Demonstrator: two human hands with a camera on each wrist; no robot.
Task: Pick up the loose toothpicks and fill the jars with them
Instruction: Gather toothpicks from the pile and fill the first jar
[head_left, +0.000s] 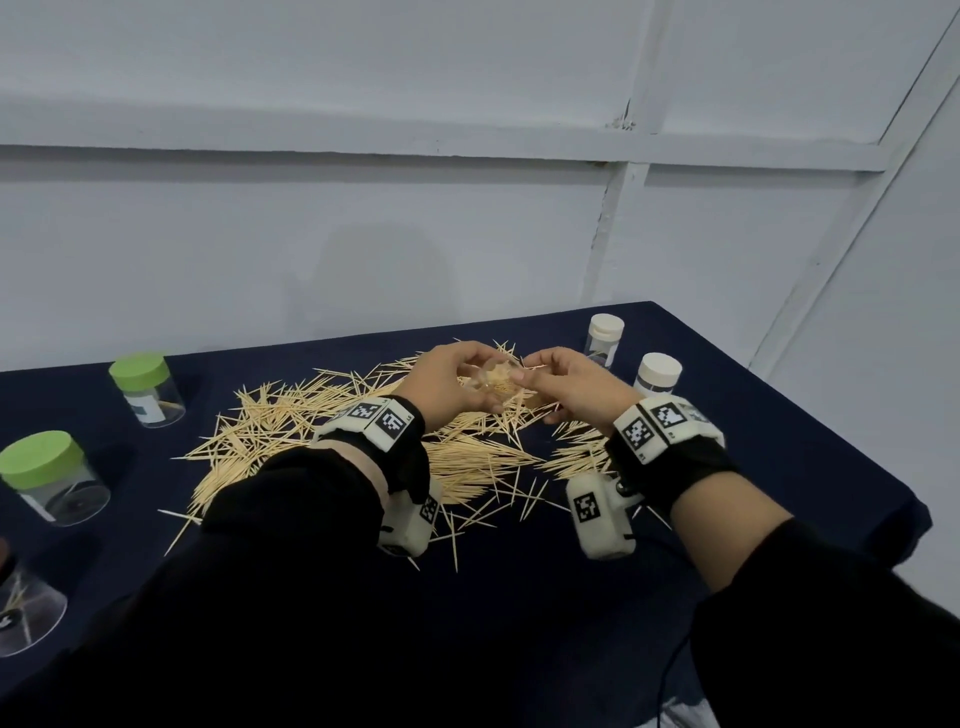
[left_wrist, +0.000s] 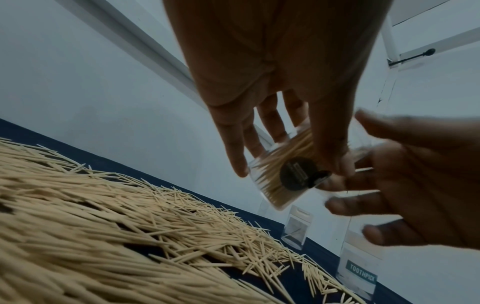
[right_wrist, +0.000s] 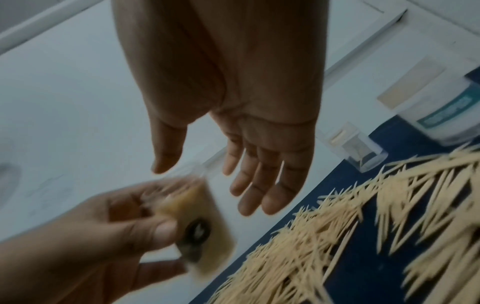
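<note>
Our left hand grips a clear jar packed with toothpicks at frame center; our right hand hovers just beside it, fingers spread. Below them, loose toothpicks cover the dark surface; 2 green-lidded jars stand at left.

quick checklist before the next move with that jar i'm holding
1. Left hand grips the jar: ok.
2. Jar holds toothpicks: ok; it looks well filled.
3. Right hand free to pick up more: ok, fingers straight and holding nothing.
4. Loose toothpicks left on the table: not ok, a large pile remains.
5. Lid for this jar at hand: cannot tell.
6. Capped jars out of the way: ok.
</note>
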